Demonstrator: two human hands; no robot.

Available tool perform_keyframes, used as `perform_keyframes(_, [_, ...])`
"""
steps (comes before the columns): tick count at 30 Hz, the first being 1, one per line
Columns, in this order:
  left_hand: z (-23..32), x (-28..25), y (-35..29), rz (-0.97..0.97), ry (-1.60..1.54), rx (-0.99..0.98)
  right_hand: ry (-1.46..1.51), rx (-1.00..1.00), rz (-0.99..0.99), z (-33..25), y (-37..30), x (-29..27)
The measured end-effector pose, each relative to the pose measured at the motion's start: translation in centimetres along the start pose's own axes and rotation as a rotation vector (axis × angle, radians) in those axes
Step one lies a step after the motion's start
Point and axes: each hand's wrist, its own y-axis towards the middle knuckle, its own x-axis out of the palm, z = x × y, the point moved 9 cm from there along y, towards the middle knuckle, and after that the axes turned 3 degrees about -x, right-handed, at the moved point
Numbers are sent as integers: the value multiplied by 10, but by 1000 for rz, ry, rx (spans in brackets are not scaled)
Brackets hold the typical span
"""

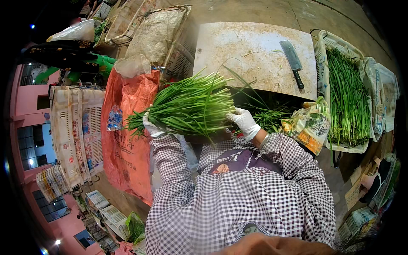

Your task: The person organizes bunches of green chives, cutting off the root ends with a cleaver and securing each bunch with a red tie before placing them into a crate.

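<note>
A large bunch of garlic chives [187, 104] lies across in front of me, its green tips to the left and pale cut ends to the right. My left hand [153, 126], in a white glove, is wrapped round the leafy end from below, and the leaves hide part of its fingers. At the pale ends my right hand [244, 122], also gloved in white, has its fingers pressed together against the stalks. A few stray blades stick out beyond the bunch. Past it stands a dirty white board [250, 51], with a black-handled cleaver [291, 58] resting at its right.
At the right a white plastic crate [321, 63] holds many upright chives [346, 97]. A printed plastic bag [310, 123] sits between it and my right arm. Loose greens [267, 115] lie under the board's near edge. Left of me hangs an orange-red woven sack [127, 153], beside stacked white crates [70, 127].
</note>
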Motion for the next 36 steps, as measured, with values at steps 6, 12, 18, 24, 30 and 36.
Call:
perform_keyframes(6, [-6, -6, -1, -9, 26, -21, -103, -96, 28, -7, 2, -10])
perform_keyframes(12, [-10, -23, 4, 7, 65, -20, -322, -193, 79, -20, 0, -86])
perform_keyframes(18, [-21, 1, 2, -124, 70, -67, -1846, -345, 965, -126, -49, -187])
perform_keyframes(24, [-32, 33, -7, -282, 70, -106, -852, -650, 178, -102, -23, -59])
perform_keyframes(30, [-22, 13, 2, -222, 147, -71, -489, -495, 58, -73, 0, -19])
perform_keyframes(36, [-22, 5, 1, -168, 142, -138, -180, -301, -339, -52, -17, 13])
